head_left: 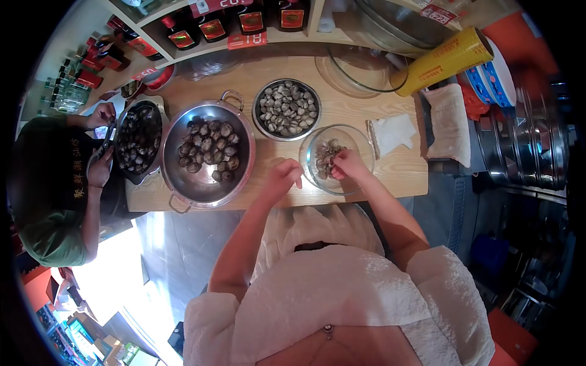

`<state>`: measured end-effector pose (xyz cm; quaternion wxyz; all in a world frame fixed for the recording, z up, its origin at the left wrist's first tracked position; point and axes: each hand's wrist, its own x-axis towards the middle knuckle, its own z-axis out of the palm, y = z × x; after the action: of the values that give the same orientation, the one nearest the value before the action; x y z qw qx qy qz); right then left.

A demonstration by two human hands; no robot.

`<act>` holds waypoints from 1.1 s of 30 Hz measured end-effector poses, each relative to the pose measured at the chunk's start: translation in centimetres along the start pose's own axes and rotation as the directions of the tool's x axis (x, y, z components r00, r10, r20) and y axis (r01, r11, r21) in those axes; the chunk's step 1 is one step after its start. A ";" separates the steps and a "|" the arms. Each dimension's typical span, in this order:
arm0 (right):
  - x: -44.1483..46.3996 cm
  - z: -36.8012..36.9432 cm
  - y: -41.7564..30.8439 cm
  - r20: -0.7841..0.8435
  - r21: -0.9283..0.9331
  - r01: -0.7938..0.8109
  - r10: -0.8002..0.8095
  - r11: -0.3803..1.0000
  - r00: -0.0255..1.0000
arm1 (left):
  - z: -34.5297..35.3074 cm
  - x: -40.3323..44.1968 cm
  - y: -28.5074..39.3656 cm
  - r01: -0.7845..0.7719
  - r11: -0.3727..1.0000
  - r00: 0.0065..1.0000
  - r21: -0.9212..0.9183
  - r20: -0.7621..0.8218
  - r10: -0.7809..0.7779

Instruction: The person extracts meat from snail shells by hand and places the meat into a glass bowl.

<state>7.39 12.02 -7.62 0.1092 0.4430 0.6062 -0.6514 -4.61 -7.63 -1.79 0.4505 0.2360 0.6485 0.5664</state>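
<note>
A clear glass bowl [311,135] stands before me with a small heap of greyish-brown pieces [327,152] in it, perhaps small shrimp or shellfish. My right hand [349,165] reaches over the bowl's right side, its fingertips pinched together at the heap; what they grip is too small to name. Just left of the bowl, my left hand [285,178] hovers with loosely bent fingers and nothing visible in them. Behind it is a steel bowl [257,125] of pale clams [287,108]. Farther left, a two-handled steel colander [244,160] holds dark round shells [209,146].
At the left, a co-worker [55,177] holds tongs or scissors over a pan of dark shells [139,137]. White paper [392,134] lies right of my bowl. Behind are a large glass bowl [360,85], a yellow roll [445,61] and shelved bottles [213,27]. Steel steamers [525,140] stand right.
</note>
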 end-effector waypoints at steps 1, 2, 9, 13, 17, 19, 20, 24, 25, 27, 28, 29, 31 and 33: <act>-0.3 0.0 -0.3 -0.009 -0.079 0.021 -0.021 0.997 1.000 | 0.0 0.0 0.0 0.000 1.000 1.000 -0.001 0.000 0.000; -0.6 0.0 -0.6 -0.008 -0.080 0.020 -0.021 0.997 1.000 | -0.1 0.0 0.0 -0.010 1.000 1.000 0.003 0.002 0.010; -2.1 -0.5 -4.4 -0.278 -0.670 0.080 -0.350 0.738 0.894 | -0.6 -0.1 -0.2 -0.017 1.000 1.000 0.007 0.002 0.017; -2.0 1.3 -8.9 -0.218 -0.747 0.231 -0.558 0.623 0.800 | -1.0 -0.4 -1.0 0.021 1.000 1.000 0.014 -0.018 -0.021; 2.4 4.3 -10.8 -0.048 -0.821 0.373 -0.703 0.432 0.709 | -1.3 -0.9 -0.8 0.100 0.995 0.995 0.005 -0.014 -0.100; 4.6 5.7 -11.1 -0.004 -0.865 0.357 -0.717 0.352 0.697 | -1.5 -1.4 -1.0 0.124 0.992 0.992 0.011 -0.018 -0.123; 5.6 6.2 -11.2 0.002 -0.900 0.318 -0.725 0.300 0.689 | -1.6 -1.6 -1.4 0.112 0.994 0.993 -0.021 -0.030 -0.112; 8.0 7.6 -10.9 0.019 -0.975 0.169 -0.707 0.143 0.707 | -2.0 -2.2 -1.6 0.102 0.990 0.991 -0.093 -0.071 -0.109; 8.2 7.6 -11.0 0.022 -0.975 0.172 -0.708 0.141 0.706 | -2.1 -2.2 -1.5 0.101 0.990 0.991 -0.094 -0.074 -0.108; 8.0 7.4 -11.1 0.055 -0.982 0.167 -0.719 0.086 0.693 | -2.1 -2.2 -1.4 0.024 0.994 0.995 -0.105 -0.095 -0.034; 7.8 7.1 -11.4 0.056 -0.982 0.167 -0.721 0.085 0.691 | -2.2 -2.0 -1.3 0.021 0.994 0.995 -0.105 -0.096 -0.031; 7.5 6.7 -11.6 0.071 -0.970 0.211 -0.695 0.117 0.715 | -2.3 -1.8 -1.2 0.031 0.996 0.995 -0.085 -0.091 -0.039; 7.0 6.3 -11.3 0.078 -0.956 0.247 -0.674 0.159 0.735 | -2.2 -1.4 -0.7 0.038 0.998 0.996 -0.059 -0.076 -0.042; 7.3 6.3 -10.7 0.112 -0.968 0.235 -0.683 0.088 0.721 | -2.0 -0.7 0.0 0.022 0.999 0.997 -0.041 -0.076 -0.025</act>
<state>-6.91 11.92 -6.17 0.0164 0.1791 0.9821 -0.0561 -5.92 -9.25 -1.64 0.4367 0.1975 0.6565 0.5824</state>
